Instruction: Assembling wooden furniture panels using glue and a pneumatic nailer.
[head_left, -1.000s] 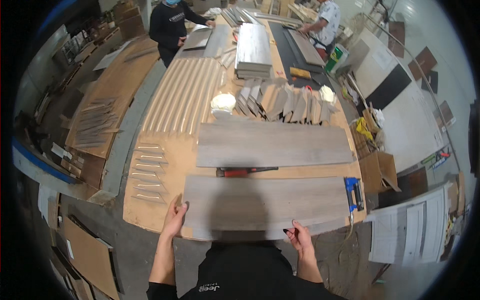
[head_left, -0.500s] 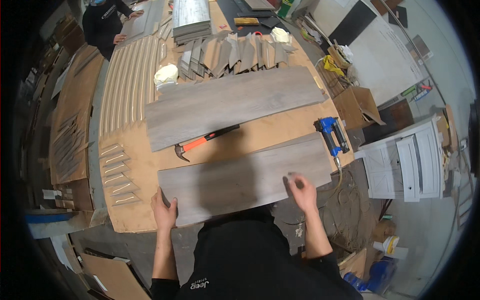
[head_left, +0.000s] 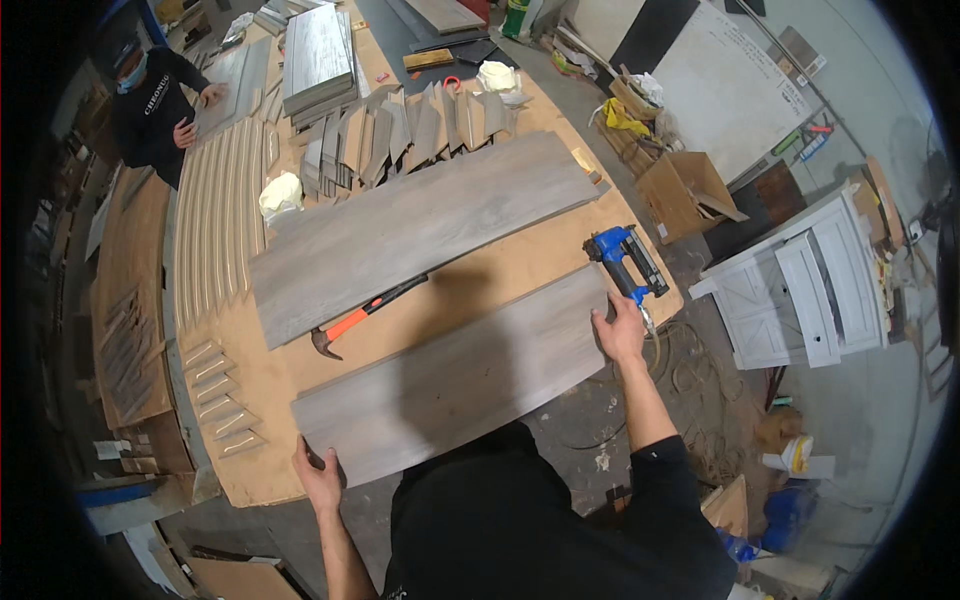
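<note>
A long grey wood-look plank [head_left: 460, 385] lies along the near edge of the wooden table, my shadow across its middle. My left hand [head_left: 318, 478] grips its left end at the near corner, the thumb along the front edge. At the opposite end, my right hand [head_left: 624, 330] holds the short edge, some fingers hidden. Just beyond that hand rests a blue nail gun [head_left: 628, 262] with a hose attached. Between this plank and a second grey plank [head_left: 430, 230] farther back is a claw hammer [head_left: 365, 316] with an orange and black handle.
Glue-lined strips [head_left: 215, 215] and short angled pieces [head_left: 222, 400] cover the table's left side. Behind the far plank are piled offcuts [head_left: 390, 130], a white-topped tub [head_left: 281, 194] and stacked boards [head_left: 318, 60]. A co-worker [head_left: 155, 95] stands far left. A cardboard box [head_left: 685, 195] is at right.
My right hand has moved from over the near plank to its right end and taken hold there. My left hand stays at the left end. The whole view has turned somewhat.
</note>
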